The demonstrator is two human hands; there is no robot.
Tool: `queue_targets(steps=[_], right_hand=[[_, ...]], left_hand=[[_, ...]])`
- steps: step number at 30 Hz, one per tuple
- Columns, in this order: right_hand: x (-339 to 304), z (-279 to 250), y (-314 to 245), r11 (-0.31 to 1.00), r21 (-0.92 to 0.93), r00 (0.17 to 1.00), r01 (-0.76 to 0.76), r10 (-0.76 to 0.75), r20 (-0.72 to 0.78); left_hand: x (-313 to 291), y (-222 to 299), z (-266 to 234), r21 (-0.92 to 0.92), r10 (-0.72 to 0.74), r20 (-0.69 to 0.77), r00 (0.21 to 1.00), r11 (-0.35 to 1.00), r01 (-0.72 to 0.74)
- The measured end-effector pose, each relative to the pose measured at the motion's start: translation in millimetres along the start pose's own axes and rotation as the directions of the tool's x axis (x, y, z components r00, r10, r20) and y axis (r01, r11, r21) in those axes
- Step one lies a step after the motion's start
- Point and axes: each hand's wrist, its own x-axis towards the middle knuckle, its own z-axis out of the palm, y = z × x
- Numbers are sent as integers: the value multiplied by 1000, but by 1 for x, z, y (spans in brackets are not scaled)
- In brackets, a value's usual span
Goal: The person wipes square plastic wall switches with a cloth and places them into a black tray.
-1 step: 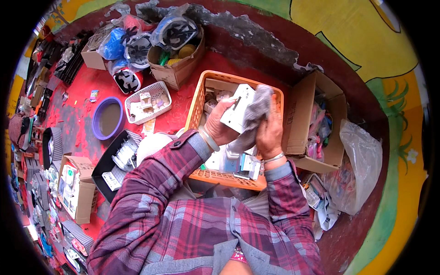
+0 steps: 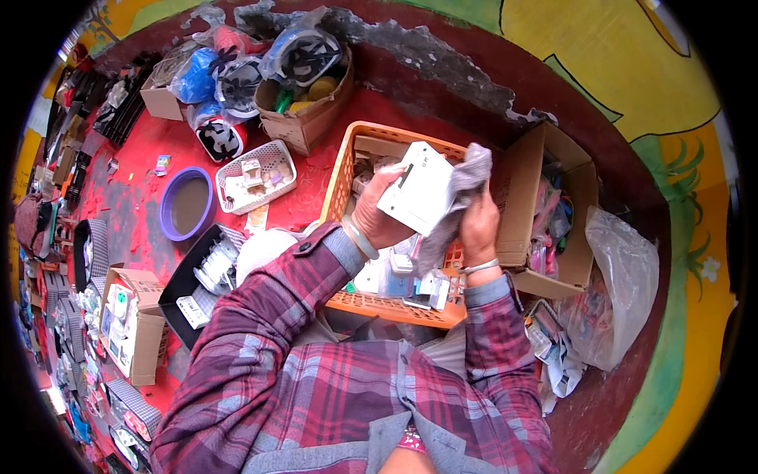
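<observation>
White plastic box [image 2: 418, 189], flat and rectangular like a small electrical device, sits at the centre of the frame, held tilted above an orange plastic crate [image 2: 347, 170].

Largest in view is the person's plaid-sleeved torso filling the lower middle. Beyond it lies a red floor [image 2: 150, 142] crowded with goods. The crate, centre, holds more small white and grey parts. To its right stands an open cardboard box [image 2: 521, 182] with a clear plastic bag [image 2: 624, 276] beside it. At upper left are another cardboard box [image 2: 308, 118] of bagged items, a white mesh basket [image 2: 253, 175] and a purple bowl [image 2: 188, 205].

The left hand [image 2: 377, 217] grips the white box from below and behind, fingers curled around its lower edge. The right hand [image 2: 478, 225] is closed on a grey cloth [image 2: 466, 186], pressing it against the box's right side.

The box looks light, rigid and smooth, so probably a little slippery; its flat edges seem the safest place to grip. The cloth is soft and limp.
</observation>
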Motion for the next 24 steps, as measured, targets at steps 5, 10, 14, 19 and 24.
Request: queue_targets(steps=[5,10,14,19,24], right_hand=[[12,-6,24,310,885,848,-348,506,156],[-1,-6,28,381,841,820,-385,559,122],[-25,-13,35,370,815,820,-445,534,205],[-71,-23,54,324,795,803,-514,507,313],[-101,-24,55,267,758,731,-595,573,371]], left_hand=[[-2,15,17,-16,39,-45,998,999,-39],[-9,36,8,-17,184,-67,981,983,-185],[-42,60,24,-26,295,-57,954,955,-297],[-124,106,18,-4,493,-76,867,869,-495],[-253,155,-39,208,717,-313,623,692,-691]])
